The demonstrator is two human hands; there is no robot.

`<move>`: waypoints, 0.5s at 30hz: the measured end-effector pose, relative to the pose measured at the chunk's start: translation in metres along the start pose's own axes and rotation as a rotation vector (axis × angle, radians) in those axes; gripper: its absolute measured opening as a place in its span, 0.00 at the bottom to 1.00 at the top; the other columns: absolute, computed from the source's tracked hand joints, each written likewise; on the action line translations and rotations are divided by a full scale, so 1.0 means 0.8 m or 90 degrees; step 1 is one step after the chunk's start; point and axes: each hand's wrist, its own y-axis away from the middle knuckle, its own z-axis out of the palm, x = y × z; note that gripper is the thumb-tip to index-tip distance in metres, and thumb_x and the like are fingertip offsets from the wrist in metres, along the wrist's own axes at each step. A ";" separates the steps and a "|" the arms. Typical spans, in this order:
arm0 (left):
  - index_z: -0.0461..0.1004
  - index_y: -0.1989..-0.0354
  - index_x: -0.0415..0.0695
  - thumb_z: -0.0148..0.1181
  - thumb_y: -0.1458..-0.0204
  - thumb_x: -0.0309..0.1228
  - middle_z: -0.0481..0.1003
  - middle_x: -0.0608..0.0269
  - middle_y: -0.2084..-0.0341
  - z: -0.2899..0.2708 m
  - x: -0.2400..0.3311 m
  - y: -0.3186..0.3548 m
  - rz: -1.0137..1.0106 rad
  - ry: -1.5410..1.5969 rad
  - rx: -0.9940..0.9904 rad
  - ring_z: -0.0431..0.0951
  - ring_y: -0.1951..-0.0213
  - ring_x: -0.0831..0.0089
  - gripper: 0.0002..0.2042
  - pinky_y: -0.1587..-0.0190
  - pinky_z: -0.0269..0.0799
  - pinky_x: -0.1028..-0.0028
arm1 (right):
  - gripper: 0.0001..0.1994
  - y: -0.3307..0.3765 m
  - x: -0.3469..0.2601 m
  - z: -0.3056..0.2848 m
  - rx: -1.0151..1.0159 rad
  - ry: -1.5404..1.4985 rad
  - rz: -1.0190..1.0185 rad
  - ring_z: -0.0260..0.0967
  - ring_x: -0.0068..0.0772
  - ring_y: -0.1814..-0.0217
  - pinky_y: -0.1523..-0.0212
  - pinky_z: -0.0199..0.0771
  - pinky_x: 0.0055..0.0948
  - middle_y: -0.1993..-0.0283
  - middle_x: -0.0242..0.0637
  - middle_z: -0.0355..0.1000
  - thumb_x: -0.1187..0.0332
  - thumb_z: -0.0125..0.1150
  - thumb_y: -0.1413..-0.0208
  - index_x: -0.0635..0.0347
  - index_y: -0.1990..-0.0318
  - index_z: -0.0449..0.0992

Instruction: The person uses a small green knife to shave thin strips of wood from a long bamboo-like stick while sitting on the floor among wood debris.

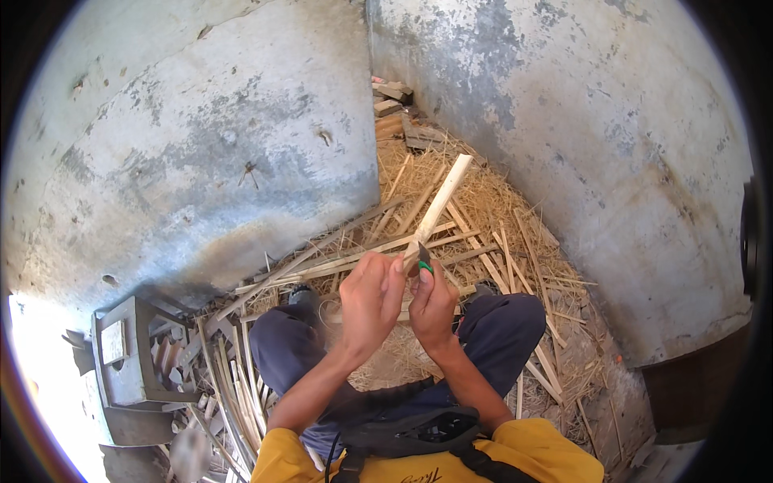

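Pale wooden stick (437, 205), gripped by left hand (369, 299); right hand (432, 304) clasps knife (423, 259).

Head-worn fisheye, downward, close overhead

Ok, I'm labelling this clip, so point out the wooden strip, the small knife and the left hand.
wooden strip (439, 205), head view, mid-length of the pale strip.
small knife (424, 266), head view, its green handle end.
left hand (369, 302), head view, back of the hand.
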 end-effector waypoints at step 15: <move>0.77 0.64 0.32 0.60 0.39 0.19 0.69 0.59 0.79 0.010 -0.008 0.003 0.062 -0.031 0.033 0.66 0.79 0.69 0.02 0.75 0.64 0.70 | 0.08 -0.007 -0.016 -0.010 -0.045 0.030 0.062 0.74 0.67 0.70 0.72 0.67 0.54 0.75 0.57 0.73 0.68 0.50 0.28 0.65 0.53 0.72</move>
